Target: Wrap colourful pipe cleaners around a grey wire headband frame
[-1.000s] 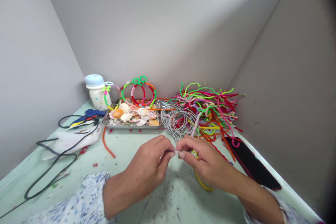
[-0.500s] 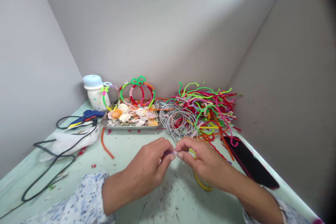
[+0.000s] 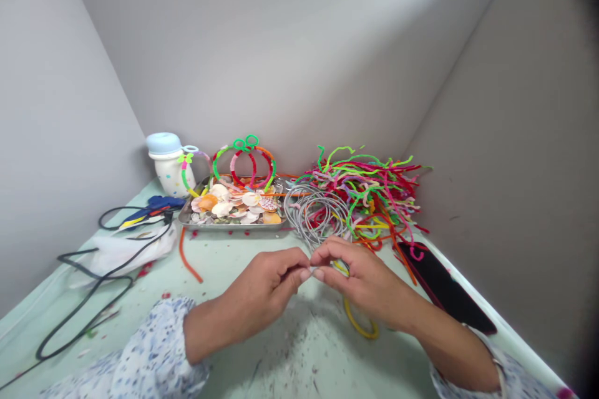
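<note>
My left hand and my right hand meet fingertip to fingertip above the table, both closed in a pinch. Between the fingertips is a small pale bit, too small to name. A yellow fuzzy stem curves down beside and below my right hand; whether the fingers hold it cannot be made out. Just behind the hands lies a coil of grey wire, and behind my right hand is a heap of coloured fuzzy stems.
A metal tray of shells has fuzzy-stem rings standing at its back. To the left are a white bottle, blue-handled pliers, a plastic bag and a black cable. A dark phone lies right; an orange stem lies left.
Both hands have shifted very slightly, still pinching together. The purple bit earlier visible at my left fingertips no longer shows.
</note>
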A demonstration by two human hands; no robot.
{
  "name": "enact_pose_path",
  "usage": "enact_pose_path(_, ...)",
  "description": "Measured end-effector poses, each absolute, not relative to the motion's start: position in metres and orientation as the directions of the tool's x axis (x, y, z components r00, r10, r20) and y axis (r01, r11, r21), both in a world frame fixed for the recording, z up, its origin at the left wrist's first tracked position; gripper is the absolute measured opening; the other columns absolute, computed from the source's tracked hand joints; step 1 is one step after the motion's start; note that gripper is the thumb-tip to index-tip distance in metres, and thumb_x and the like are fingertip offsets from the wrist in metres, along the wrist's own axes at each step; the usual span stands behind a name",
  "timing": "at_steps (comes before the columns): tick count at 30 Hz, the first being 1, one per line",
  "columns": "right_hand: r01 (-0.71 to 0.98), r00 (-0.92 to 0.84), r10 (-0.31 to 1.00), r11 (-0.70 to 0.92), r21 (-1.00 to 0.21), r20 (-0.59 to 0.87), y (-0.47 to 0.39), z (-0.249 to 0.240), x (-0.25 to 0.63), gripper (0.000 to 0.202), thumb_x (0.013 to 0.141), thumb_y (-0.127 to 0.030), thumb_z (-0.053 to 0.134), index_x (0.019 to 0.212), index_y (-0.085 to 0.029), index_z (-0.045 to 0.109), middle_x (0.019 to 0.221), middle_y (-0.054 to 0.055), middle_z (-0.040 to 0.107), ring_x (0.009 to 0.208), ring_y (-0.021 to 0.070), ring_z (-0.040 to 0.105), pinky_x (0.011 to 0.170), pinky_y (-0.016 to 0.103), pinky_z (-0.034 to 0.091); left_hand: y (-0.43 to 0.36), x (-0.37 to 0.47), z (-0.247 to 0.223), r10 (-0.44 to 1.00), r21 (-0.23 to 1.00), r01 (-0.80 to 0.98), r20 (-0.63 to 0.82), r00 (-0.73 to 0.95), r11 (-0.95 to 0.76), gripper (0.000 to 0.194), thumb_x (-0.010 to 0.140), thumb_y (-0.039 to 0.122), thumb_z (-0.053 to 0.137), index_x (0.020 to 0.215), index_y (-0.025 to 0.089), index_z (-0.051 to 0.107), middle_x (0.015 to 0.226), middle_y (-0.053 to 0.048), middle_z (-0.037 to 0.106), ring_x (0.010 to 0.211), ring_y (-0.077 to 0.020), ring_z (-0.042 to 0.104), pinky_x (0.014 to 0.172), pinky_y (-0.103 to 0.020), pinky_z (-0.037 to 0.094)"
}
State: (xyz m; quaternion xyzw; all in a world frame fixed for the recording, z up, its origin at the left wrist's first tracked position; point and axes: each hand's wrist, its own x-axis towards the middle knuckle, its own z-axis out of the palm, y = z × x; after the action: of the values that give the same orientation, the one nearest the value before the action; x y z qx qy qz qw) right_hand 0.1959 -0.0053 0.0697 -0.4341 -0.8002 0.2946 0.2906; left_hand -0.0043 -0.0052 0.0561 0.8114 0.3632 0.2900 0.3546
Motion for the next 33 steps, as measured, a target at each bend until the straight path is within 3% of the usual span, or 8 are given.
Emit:
enact_pose_path(8, 0.534, -0.483, 0.853, 0.467, -0.705, 0.199, -0.003, 0.07, 0.197, 0.01, 0.088, -0.017, 0.059, 0.083, -0.021, 0.067, 0.079, -0.002, 0.063, 0.074, 0.0139, 0.058, 0.068, 0.025, 0.044, -0.005, -0.004, 0.059, 0.821, 0.766, 0.46, 0.15, 0.551, -0.449, 0.019, 0.096, 0.026, 0.043, 0.082, 0.018, 0.054, 0.068, 0.004, 0.052, 0.062, -0.0117, 0.046, 0.058, -0.023, 0.035)
enact_pose_path(15, 0.538, -0.448, 0.868, 0.453, -0.711, 0.214, -0.004, 0.07, 0.194, 0.008, 0.087, -0.017, 0.06, 0.084, -0.021, 0.067, 0.08, -0.002, 0.066, 0.076, 0.0145, 0.061, 0.07, 0.026, 0.044, -0.009, -0.001, 0.059, 0.829, 0.709, 0.496, 0.229, 0.51, -0.501, 0.018, 0.096, 0.023, 0.043, 0.083, 0.018, 0.055, 0.072, 0.002, 0.055, 0.065, -0.0128, 0.049, 0.061, -0.025, 0.036)
enact_pose_path(23, 0.495, -0.403, 0.887, 0.42, -0.761, 0.228, -0.003, 0.064, 0.193, 0.006, 0.088, -0.019, 0.061, 0.092, -0.021, 0.064, 0.088, -0.001, 0.069, 0.084, 0.0148, 0.064, 0.076, 0.026, 0.047, -0.009, -0.002, 0.058, 0.835, 0.746, 0.459, 0.234, 0.498, -0.483, 0.017, 0.096, 0.024, 0.043, 0.092, 0.018, 0.058, 0.075, 0.001, 0.058, 0.068, -0.0132, 0.051, 0.063, -0.025, 0.039)
enact_pose_path(33, 0.506, -0.402, 0.867, 0.479, -0.717, 0.296, 0.0, 0.059, 0.192, 0.005, 0.086, -0.016, 0.064, 0.085, -0.021, 0.063, 0.084, -0.003, 0.068, 0.08, 0.0133, 0.062, 0.074, 0.025, 0.045, -0.005, -0.003, 0.056, 0.889, 0.832, 0.442, 0.124, 0.44, -0.335, 0.019, 0.094, 0.03, 0.045, 0.081, 0.018, 0.053, 0.066, 0.004, 0.052, 0.061, -0.0126, 0.047, 0.058, -0.025, 0.035)
